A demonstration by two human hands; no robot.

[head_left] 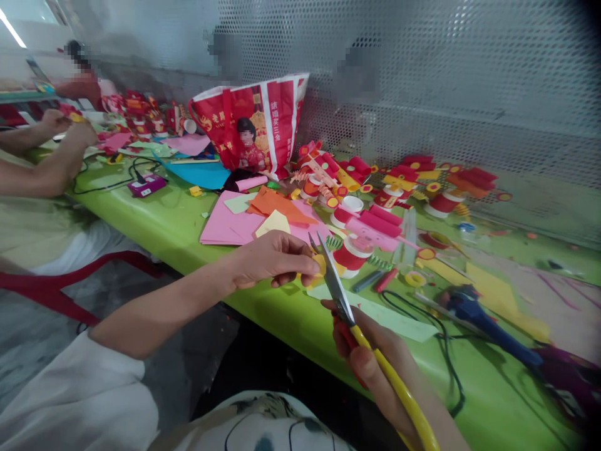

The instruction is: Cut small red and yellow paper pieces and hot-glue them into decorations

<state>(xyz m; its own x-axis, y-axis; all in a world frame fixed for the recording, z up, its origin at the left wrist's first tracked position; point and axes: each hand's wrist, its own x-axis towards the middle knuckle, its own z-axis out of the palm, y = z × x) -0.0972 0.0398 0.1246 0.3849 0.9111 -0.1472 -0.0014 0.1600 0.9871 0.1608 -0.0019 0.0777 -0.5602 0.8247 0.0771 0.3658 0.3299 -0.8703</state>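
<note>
Between the thumb and fingers of my left hand is a small piece of yellow paper. My right hand grips a pair of scissors with yellow and red handles. The blades point up and away, slightly parted, right beside the yellow paper; whether they touch it I cannot tell. Just beyond the blades stands a red and white paper cup figure with a pink top and green coiled strips. A stack of pink paper lies behind my left hand, with orange and cream sheets on it.
A red shopping bag stands at the back by a perforated metal screen. Several paper cup figures line the table's far side. A blue glue gun with a black cord lies at right. At left, another person's hands work over the green table.
</note>
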